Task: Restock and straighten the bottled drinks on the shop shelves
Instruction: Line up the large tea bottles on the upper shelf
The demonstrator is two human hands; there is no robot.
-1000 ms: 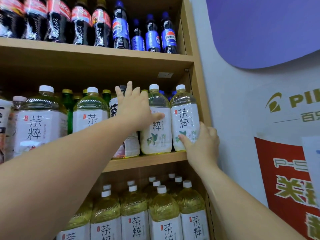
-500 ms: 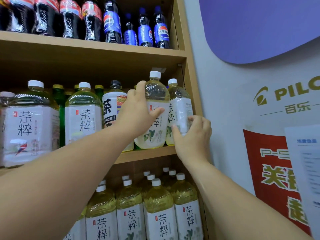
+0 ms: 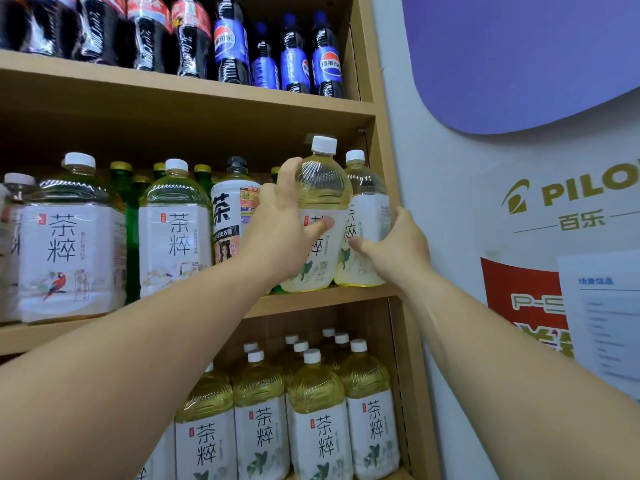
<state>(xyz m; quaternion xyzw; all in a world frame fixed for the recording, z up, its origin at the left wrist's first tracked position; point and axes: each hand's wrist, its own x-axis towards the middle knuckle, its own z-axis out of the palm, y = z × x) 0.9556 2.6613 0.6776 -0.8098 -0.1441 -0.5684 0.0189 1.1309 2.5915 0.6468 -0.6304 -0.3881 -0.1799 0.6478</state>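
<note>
"茶粹" tea bottle (image 3: pixel 320 216) in left hand (image 3: pixel 277 237)

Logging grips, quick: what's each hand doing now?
Left hand: closed on the taller tea bottle.
Right hand: closed on the end tea bottle.

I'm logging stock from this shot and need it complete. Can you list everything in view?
cola bottles: several, dark, red labels, top shelf left
blue cola bottles: four, blue labels, top shelf right
tea bottles: about five, white labels, middle shelf
green bottles: several, green, behind them
black-cap bottle: one, middle shelf
lower tea bottles: many, yellow, bottom shelf
posters: purple, red, right wall
paper: one, white, on wall
left hand: gripping a tea bottle
right hand: gripping rightmost tea bottle
</note>
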